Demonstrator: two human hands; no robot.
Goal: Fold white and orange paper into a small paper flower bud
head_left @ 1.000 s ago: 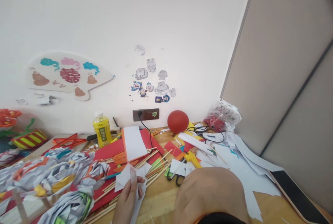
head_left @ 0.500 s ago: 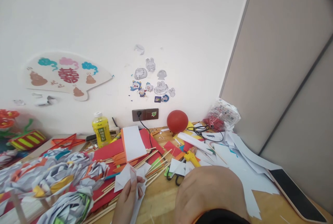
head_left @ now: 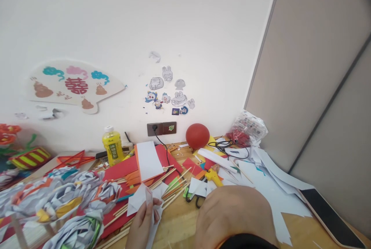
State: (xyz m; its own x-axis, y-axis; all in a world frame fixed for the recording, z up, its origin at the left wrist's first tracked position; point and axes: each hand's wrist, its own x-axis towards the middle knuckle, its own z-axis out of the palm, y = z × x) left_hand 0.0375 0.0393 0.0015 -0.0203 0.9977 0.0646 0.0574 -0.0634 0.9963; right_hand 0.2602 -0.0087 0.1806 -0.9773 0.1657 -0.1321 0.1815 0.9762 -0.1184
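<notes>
My left hand (head_left: 142, 218) is closed on a folded piece of white paper (head_left: 148, 198), pinching it near its upper end, with fingertips showing on the far side. A long part of the paper hangs down beside the wrist. Under and around the hand lie thin wooden sticks (head_left: 175, 195) and red sheets. A large rounded area of bare skin (head_left: 234, 214) with a black cloth edge fills the lower right; it looks like a bent knee, with no fingers on it. I do not see my right hand.
A yellow glue gun (head_left: 213, 176) and scissors (head_left: 199, 199) lie right of the sticks. Behind stand a drink bottle (head_left: 113, 146) and a red balloon (head_left: 197, 136). Crumpled paper pieces (head_left: 66, 195) crowd the left; white sheets (head_left: 257, 181) and a dark tablet-like slab (head_left: 330, 216) lie right.
Almost nothing differs. The left hand and its paper have barely shifted, and the whole view has dropped by a few pixels.
</notes>
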